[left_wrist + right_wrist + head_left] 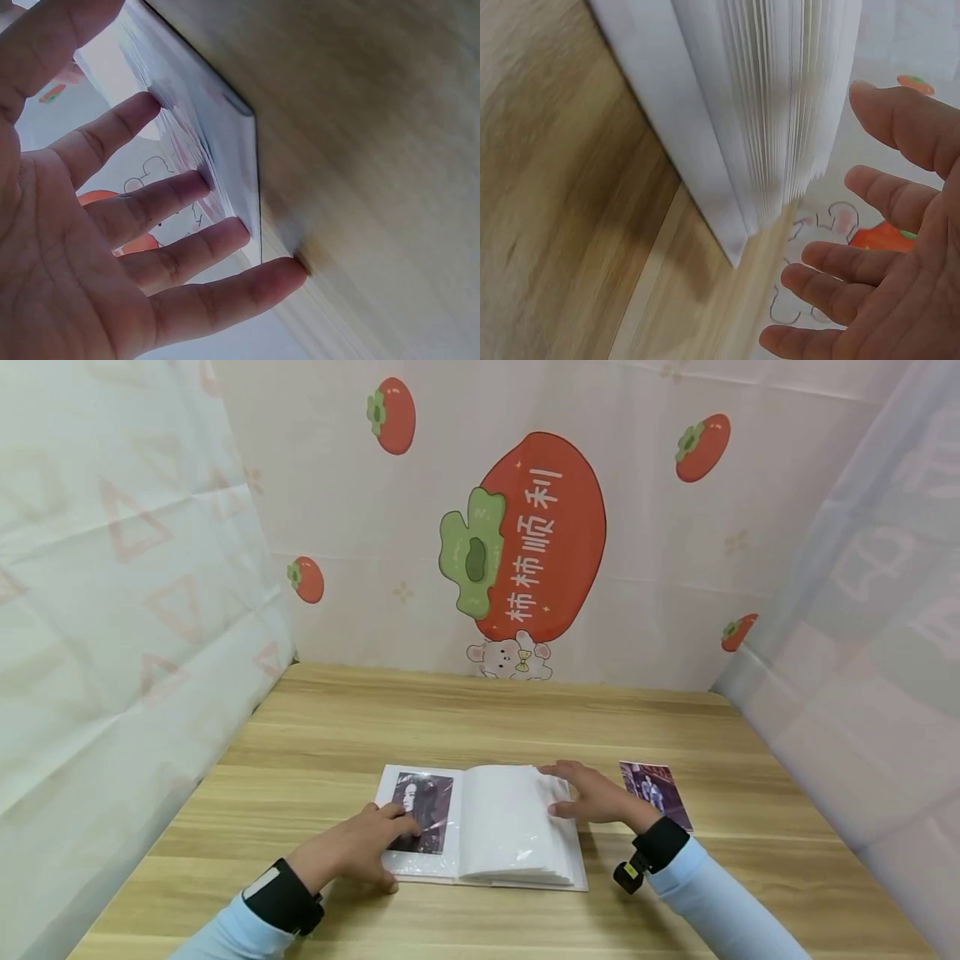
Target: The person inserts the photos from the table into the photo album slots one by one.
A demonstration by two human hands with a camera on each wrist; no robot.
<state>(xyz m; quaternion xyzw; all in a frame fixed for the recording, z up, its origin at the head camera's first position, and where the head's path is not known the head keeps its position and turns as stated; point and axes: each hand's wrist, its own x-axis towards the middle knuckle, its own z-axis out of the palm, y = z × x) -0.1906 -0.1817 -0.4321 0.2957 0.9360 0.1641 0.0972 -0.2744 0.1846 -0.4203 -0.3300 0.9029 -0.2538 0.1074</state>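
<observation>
A photo album (504,822) lies spread on the wooden table, with a dark portrait photo (435,802) in its left page. My left hand (356,845) rests on that left page, partly covering the portrait. In the left wrist view its fingers (169,199) are spread and extended, the fingertips at the album's surface and edge. Over the upper right edge of the blank right page is my right hand (592,795). The right wrist view shows its fingers (840,281) extended beside the stack of album pages (780,97), gripping nothing.
A loose photo (652,789) of a figure lies on the table (480,710), right of the album and partly behind my right wrist. A printed cloth (337,493) with persimmons hangs behind the table, and pale cloths flank both sides.
</observation>
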